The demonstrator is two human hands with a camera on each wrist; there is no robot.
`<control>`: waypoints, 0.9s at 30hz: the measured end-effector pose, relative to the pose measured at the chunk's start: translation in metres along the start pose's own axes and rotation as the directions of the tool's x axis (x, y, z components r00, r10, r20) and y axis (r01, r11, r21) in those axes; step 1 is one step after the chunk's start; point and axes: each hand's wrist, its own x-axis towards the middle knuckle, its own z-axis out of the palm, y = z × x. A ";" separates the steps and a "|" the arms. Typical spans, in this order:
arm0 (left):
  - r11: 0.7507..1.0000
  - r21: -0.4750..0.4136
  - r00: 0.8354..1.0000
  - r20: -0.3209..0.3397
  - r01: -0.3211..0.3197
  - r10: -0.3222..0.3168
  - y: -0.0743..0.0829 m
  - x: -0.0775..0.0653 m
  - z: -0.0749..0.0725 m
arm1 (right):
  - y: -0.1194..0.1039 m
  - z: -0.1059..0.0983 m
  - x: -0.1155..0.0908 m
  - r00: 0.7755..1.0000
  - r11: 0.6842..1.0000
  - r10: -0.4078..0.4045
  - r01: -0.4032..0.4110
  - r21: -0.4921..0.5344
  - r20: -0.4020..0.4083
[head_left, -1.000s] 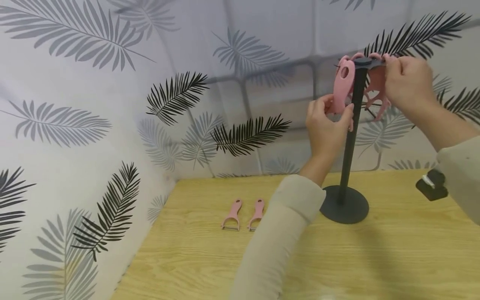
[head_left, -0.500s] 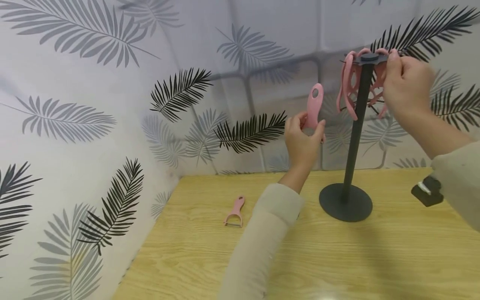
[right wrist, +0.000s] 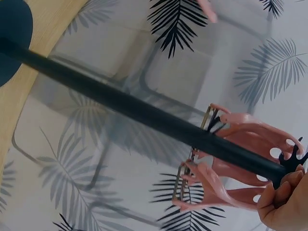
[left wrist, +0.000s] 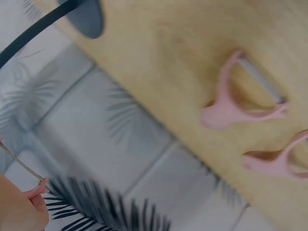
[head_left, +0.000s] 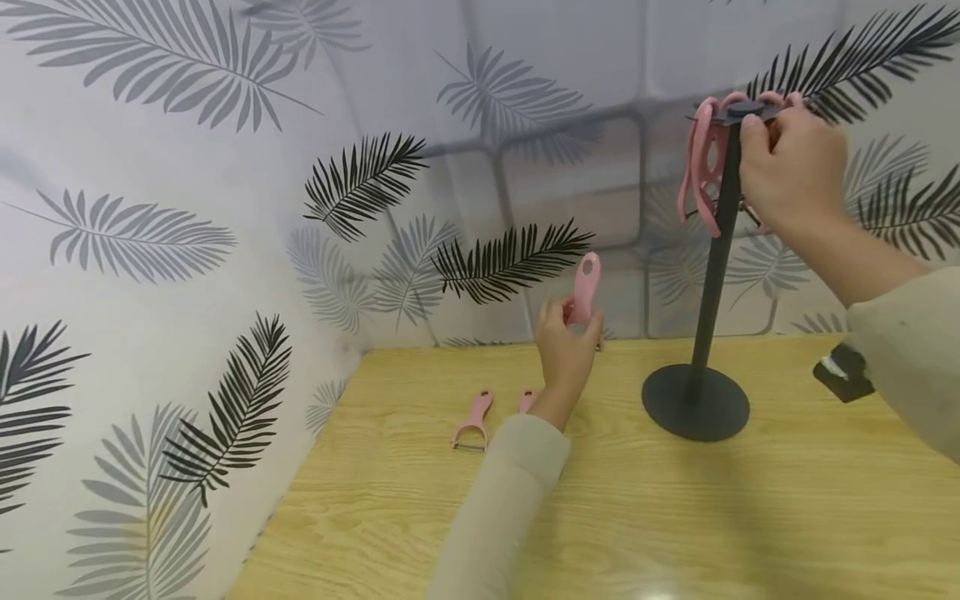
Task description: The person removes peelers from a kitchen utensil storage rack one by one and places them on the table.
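Note:
My left hand holds a pink Y-shaped peeler upright by its lower end, above the table's back edge. In the left wrist view only part of that hand and the held peeler's blade show. Up at the top of the black stand, my right hand grips it just under the hook ring, thumb in front. Several pink peelers hang from the hooks; in the right wrist view the hanging peelers surround the pole beside my fingers.
Two more peelers lie on the wooden table: one peeler in full sight, the other peeler partly behind my left wrist. The stand's round base sits further right. A small black object shows by the right sleeve.
The left hand has drawn away from the stand, leftward and down, with a peeler. My right hand has shifted from the ring's right side onto the stand's top.

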 end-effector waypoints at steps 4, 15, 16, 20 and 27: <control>0.999 0.016 0.999 0.020 0.028 -0.028 -0.015 -0.011 0.000 | -0.001 0.002 0.001 0.999 1.000 0.008 -0.009 -0.021 -0.040; 0.998 0.069 1.000 0.022 0.012 -0.013 -0.044 -0.034 0.006 | 0.001 0.004 -0.001 0.998 0.999 0.000 -0.002 -0.035 -0.064; 0.997 0.079 0.999 0.031 0.025 -0.028 -0.046 -0.036 0.006 | 0.002 0.004 -0.001 0.998 0.999 -0.004 0.002 -0.038 -0.061; 0.988 0.104 0.989 0.077 0.117 -0.125 -0.053 -0.045 0.005 | 0.001 0.005 0.000 0.998 0.999 -0.008 0.005 -0.043 -0.068; 0.950 0.209 0.965 0.078 0.230 -0.251 -0.060 -0.050 0.003 | 0.000 0.008 0.001 0.997 0.999 -0.009 0.006 -0.035 -0.074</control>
